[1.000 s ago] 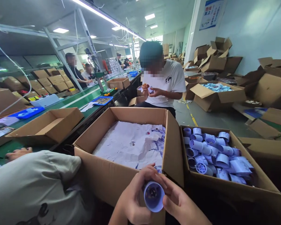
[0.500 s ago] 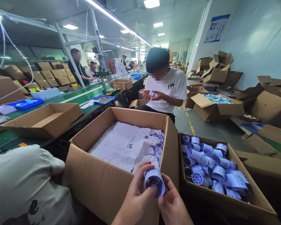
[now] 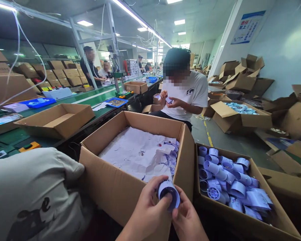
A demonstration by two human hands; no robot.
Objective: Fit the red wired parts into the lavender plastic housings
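Note:
A short pale-violet plastic cylinder (image 3: 175, 197) is held between my two hands, its open end tilted up towards me. My left hand (image 3: 153, 204) grips it from the left, with the thumb reaching into the opening. On the right side, the fingers of my right hand (image 3: 187, 214) press against the outer wall. What lies deep inside the cylinder is hidden by the thumb and shadow. Just beyond my hands stands a large cardboard box (image 3: 110, 194), holding white paper sheets (image 3: 135, 150) with similar round parts showing along the right edge.
To the right, a cardboard box (image 3: 278, 214) holds many similar cylinders (image 3: 237, 189). A co-worker (image 3: 185, 87) sits opposite, handling a small part. A person's grey sleeve (image 3: 35, 187) is close at my left. Along the left runs a green conveyor bench (image 3: 100, 115) with a blue tray (image 3: 116, 102).
The camera view has turned slightly left, so the surroundings sit further right. My hands still hold the cylinder, and the left thumb now reaches further across its opening.

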